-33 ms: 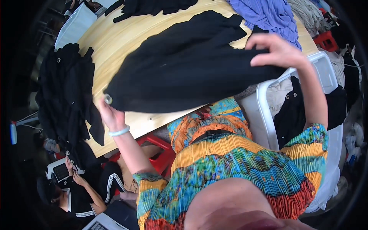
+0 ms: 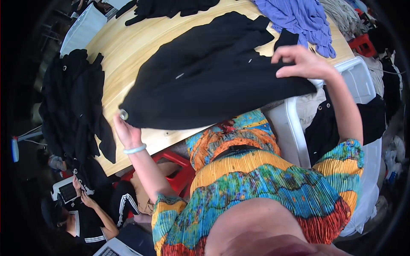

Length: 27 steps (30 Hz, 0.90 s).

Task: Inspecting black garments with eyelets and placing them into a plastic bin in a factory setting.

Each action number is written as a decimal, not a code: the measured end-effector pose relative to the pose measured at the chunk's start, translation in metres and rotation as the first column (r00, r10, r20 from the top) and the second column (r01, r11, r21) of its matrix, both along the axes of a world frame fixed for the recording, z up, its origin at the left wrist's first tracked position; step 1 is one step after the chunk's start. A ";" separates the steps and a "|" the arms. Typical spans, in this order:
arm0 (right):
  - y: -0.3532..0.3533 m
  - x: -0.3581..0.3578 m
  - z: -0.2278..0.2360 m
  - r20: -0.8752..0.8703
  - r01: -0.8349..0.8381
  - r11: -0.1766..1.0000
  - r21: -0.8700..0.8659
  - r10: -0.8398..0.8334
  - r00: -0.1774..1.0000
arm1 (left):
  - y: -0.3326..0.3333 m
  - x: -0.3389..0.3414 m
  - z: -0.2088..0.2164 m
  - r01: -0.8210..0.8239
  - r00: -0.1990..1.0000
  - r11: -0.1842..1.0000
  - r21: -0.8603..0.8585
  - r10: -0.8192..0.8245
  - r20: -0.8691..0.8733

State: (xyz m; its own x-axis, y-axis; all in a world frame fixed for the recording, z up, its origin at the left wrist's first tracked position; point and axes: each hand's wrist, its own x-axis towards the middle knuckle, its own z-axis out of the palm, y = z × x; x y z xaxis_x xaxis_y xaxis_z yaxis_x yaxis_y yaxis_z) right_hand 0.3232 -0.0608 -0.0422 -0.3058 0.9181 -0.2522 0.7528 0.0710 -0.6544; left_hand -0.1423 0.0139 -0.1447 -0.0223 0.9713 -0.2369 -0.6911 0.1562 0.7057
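A black knit garment (image 2: 192, 85) is spread across the wooden table, its near edge hanging over the front. Two small white marks show on the cloth. My left hand (image 2: 129, 134) pinches the garment's left corner, beside a round shiny button (image 2: 123, 114). At the right end, my right hand (image 2: 305, 64) curves over the garment's edge. Its thumb and fingers stand a little apart with black cloth between them, and the fingertips are partly hidden.
Black garments (image 2: 74, 94) drape over the table's left edge, and purple cloth (image 2: 294, 21) lies at the far right. White bins (image 2: 292, 128) with clothes stand to my right. At lower left another person (image 2: 85, 213) sits near a red stool (image 2: 181, 170).
My left hand has shifted slightly right and down, and my right hand slightly left and down. The garment's near edge has dropped a little, and its white marks show more clearly.
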 end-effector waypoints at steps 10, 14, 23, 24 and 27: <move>0.067 0.004 -0.110 -0.080 0.333 0.869 0.365 -0.327 0.942 | -0.023 -0.011 -0.031 0.000 1.000 0.999 -0.044 -0.001 -0.026; 0.088 0.003 -0.129 0.249 0.117 0.889 0.442 -0.247 0.937 | -0.020 0.002 -0.006 0.024 0.999 0.998 0.056 -0.022 -0.039; 0.107 0.049 -0.043 -0.124 0.148 -0.002 0.989 -0.557 0.821 | -0.068 0.007 0.075 -0.094 0.995 0.968 0.232 0.095 0.004; 0.105 0.033 -0.021 -0.301 0.317 0.003 0.948 -0.308 0.902 | -0.075 0.010 0.071 -0.103 0.994 0.974 0.201 0.108 -0.012; 0.127 0.043 -0.023 -0.228 0.193 -0.130 0.973 -0.363 0.904 | -0.079 0.014 0.010 -0.105 0.973 0.979 0.176 0.138 -0.184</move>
